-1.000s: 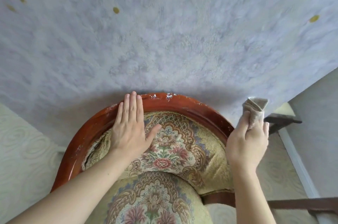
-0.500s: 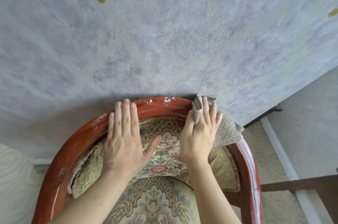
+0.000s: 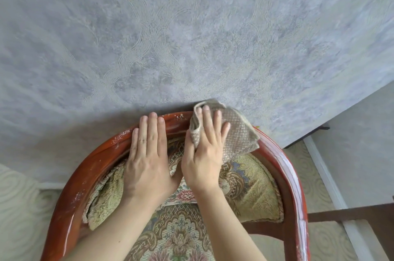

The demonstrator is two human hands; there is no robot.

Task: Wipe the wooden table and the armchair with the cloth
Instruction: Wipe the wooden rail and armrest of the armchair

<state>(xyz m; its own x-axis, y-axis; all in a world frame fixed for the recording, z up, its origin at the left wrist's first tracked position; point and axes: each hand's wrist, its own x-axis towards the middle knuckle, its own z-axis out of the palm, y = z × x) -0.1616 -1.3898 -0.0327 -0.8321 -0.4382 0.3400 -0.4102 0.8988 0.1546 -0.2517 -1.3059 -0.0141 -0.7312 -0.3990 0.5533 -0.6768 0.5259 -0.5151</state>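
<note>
Right hand [image 3: 205, 150] lay flat, fingers straight, pressing the cloth [image 3: 234, 132] onto the top rail of the armchair [image 3: 283, 167], thumb tucked under a fold of it. Left hand [image 3: 149, 154] at its 9 o'clock, open and flat, fingertips on the rail, palm on the upholstered back, holding nothing. Step in hand looked like wiping the armchair's wooden rail near its crest. Next move likely calls for sliding the cloth toward 9 o'clock, over the white specks [image 3: 123, 132] on the rail, so the left hand would need to clear out. Cloth was beige, waffle-textured, bunched and folded, draped over the rail at 12 to 1 o'clock of the chair back. Rail glossy red-brown, floral cushion [image 3: 251, 186] below. Wooden bench not identifiable in view.
</note>
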